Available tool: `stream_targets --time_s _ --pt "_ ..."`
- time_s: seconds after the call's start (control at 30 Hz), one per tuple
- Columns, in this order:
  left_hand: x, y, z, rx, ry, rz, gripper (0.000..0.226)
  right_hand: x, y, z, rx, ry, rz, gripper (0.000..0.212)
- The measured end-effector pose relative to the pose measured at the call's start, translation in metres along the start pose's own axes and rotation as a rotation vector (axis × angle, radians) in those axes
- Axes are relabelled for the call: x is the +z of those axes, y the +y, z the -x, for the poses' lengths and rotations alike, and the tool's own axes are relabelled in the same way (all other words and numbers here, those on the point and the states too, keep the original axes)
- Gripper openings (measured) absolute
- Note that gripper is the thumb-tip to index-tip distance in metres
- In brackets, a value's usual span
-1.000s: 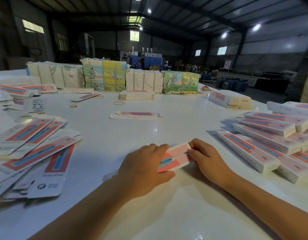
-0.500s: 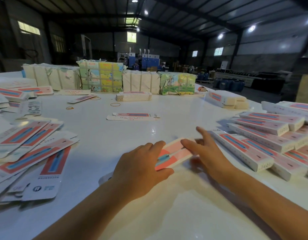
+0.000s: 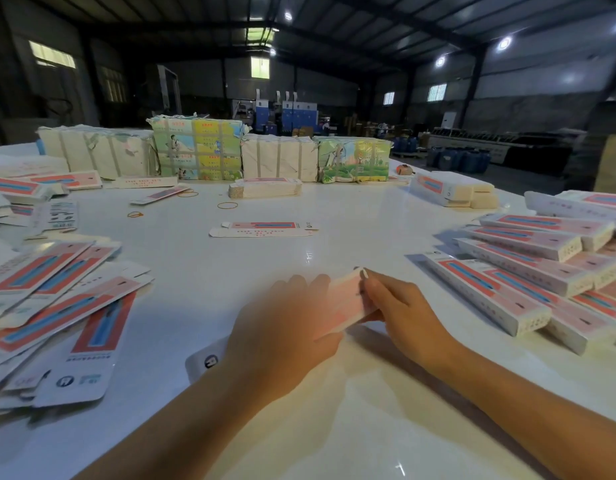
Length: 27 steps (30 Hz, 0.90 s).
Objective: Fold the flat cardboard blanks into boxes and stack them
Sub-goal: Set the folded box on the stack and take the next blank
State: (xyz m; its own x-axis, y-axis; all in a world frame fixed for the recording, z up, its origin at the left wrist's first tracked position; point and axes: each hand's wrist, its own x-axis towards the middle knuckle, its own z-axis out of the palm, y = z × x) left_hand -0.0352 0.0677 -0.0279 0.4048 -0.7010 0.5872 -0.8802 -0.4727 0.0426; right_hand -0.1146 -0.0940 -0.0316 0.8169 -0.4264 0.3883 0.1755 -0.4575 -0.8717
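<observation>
Low in the centre of the frame, both hands meet over one pink cardboard blank on the white table. The left hand lies on top of the blank's near end, fingers bent over it and blurred by motion, so how firmly it presses I cannot tell. The right hand comes in from the lower right and pinches the blank's far end, its fingertips at the raised upper corner. That end appears lifted off the table, though the blur makes the fold hard to read. A white flap with a round mark pokes out from under the left wrist. At the left edge of the frame a loose fan of flat blanks lies spread, well apart from the hands. At the right edge, folded boxes are piled in overlapping rows, near the right forearm. One flat blank lies alone above the hands, and wrapped bundles line the table's far side.
</observation>
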Motion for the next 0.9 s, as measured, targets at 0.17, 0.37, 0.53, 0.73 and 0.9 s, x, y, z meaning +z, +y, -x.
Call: stream_targets --time_s 0.17,0.37,0.53,0.73,0.9 --pt "0.0005 -0.0013 0.0006 0.083 0.122 -0.05 0.065 -0.009 -0.0046 -0.0055 0.163 0.013 -0.412 0.043" --pt "0.0002 -0.003 0.0018 0.147 0.11 -0.147 0.065 -0.0082 -0.0012 -0.0073 0.232 0.024 -0.448 0.034" --pt "0.0025 -0.002 0.0002 0.153 0.116 -0.146 0.063 -0.0056 0.0022 -0.0029 0.086 0.108 -0.274 0.028" --pt "0.0038 -0.0024 -0.0003 0.135 0.131 -0.138 0.064 -0.0057 0.0006 -0.0009 0.039 0.052 -0.242 0.058" --pt "0.0041 -0.0021 -0.0002 0.14 0.146 -0.137 0.064 -0.0051 -0.0032 0.0008 -0.003 0.026 -0.176 0.052"
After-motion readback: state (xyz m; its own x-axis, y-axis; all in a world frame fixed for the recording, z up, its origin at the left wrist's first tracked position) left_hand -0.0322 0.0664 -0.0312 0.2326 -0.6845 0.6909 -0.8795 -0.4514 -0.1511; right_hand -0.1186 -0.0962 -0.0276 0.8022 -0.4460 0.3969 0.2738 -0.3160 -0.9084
